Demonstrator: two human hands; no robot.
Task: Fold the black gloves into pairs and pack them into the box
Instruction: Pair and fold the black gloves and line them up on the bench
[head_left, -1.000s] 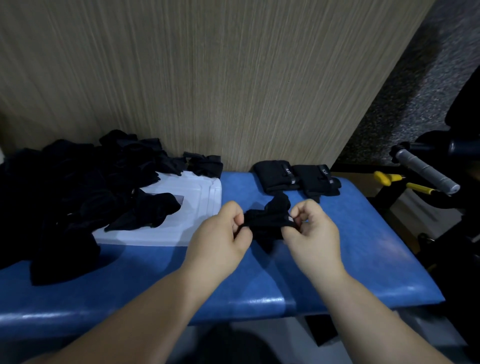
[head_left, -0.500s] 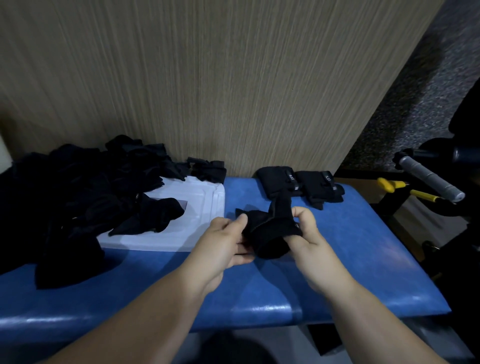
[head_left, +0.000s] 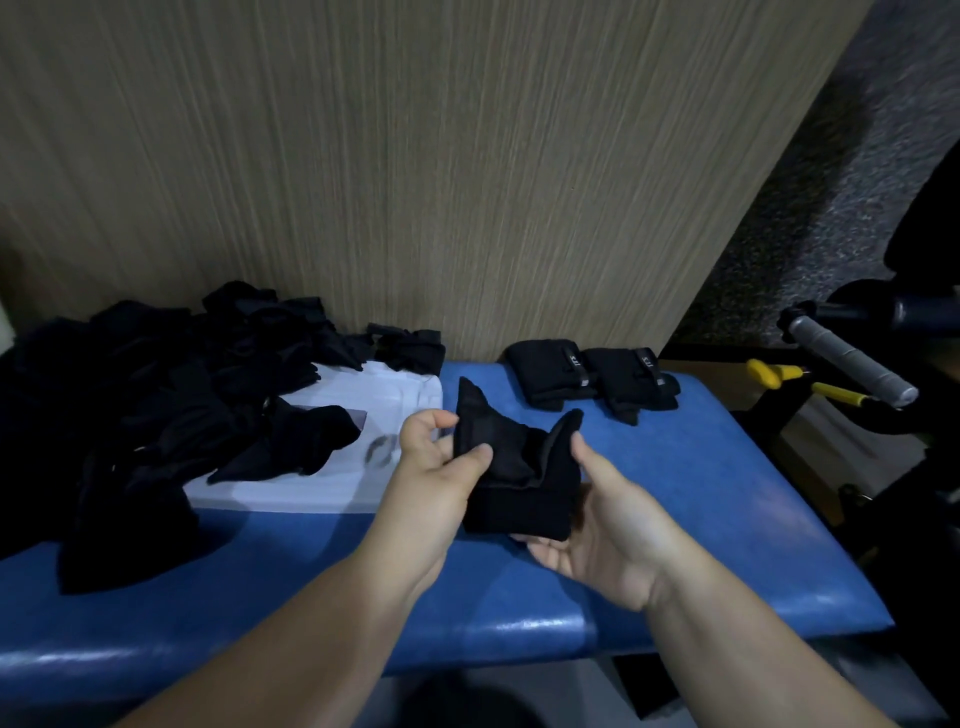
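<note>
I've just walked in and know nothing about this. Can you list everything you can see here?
held glove bundle: one, black, between both hands above the bench
folded glove pairs: two, black, side by side at the bench's far edge
loose glove pile: one heap, black, bench's left end, partly over the box
box: one, white, left of the hands
bench: one, blue, padded
wall panel: one, beige wood grain, behind the bench
grip bar: one, grey, far right
yellow handles: two, right of the bench
floor: speckled grey, upper right
left hand: pinches the bundle's left side
right hand: palm up, holds the bundle from beneath
</note>
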